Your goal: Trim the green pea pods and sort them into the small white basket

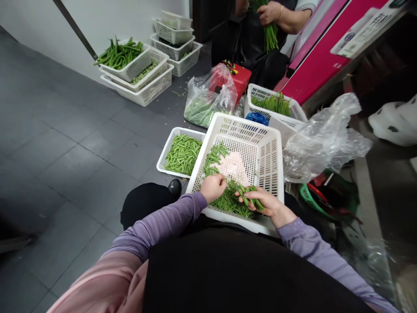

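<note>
Over a large white plastic basket (pixel 276 152) in my lap, my right hand (pixel 265 202) holds several green beans (pixel 249 194) in its curled fingers. To its left, my left hand (pixel 213 188) is closed in a fist above the same basket; whatever it holds, if anything, is hidden. Below both hands lies a heap of thin green trimmings (pixel 230 206). More green pods (pixel 216 154) lie along the basket's left side, beside a pinkish patch (pixel 233 167) on its bottom. A smaller white basket (pixel 160 161) full of green beans (pixel 183 154) stands on the floor, left of the large one.
Stacked baskets (pixel 148 93) with long green pods (pixel 122 53) stand by the wall. Past my basket are a clear bag of greens (pixel 203 104), a red stool (pixel 243 78) and a basket (pixel 252 91) of green stalks. A co-worker's hand (pixel 270 13) grips a green bunch. Crumpled plastic (pixel 322 139) lies right.
</note>
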### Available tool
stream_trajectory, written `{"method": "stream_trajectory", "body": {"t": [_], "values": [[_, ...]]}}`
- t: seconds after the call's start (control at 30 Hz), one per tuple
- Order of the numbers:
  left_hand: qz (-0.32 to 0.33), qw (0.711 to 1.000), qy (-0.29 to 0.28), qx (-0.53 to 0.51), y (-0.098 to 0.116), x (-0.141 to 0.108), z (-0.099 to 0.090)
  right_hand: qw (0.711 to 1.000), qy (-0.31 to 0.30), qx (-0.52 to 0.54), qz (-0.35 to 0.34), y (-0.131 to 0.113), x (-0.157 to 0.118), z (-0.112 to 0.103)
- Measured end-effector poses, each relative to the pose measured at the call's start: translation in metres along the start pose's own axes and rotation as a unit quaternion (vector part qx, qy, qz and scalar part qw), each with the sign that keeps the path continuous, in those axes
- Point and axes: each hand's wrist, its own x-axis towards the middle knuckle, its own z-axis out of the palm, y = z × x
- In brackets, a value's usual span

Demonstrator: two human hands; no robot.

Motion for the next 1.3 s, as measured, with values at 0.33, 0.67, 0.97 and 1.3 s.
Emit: {"method": "stream_trajectory", "body": {"t": [0.33,0.67,0.97,1.3], "values": [[0.243,0.955,-0.114,0.127,0.022,-0.02,0.003,0.999,0.004,-0.044,0.026,0.01,0.0,-0.013],[0.137,0.953,-0.247,-0.105,0.022,-0.015,-0.005,0.938,0.021,-0.342,-0.049,-0.009,-0.007,0.01],[0.031,0.963,-0.264,0.052,0.017,-0.027,0.006,0.937,0.276,0.2,-0.072,-0.051,0.074,0.015],[0.011,0.938,-0.326,0.117,0.012,-0.027,-0.002,0.994,0.073,0.034,0.078,-0.122,0.192,0.131]]}}
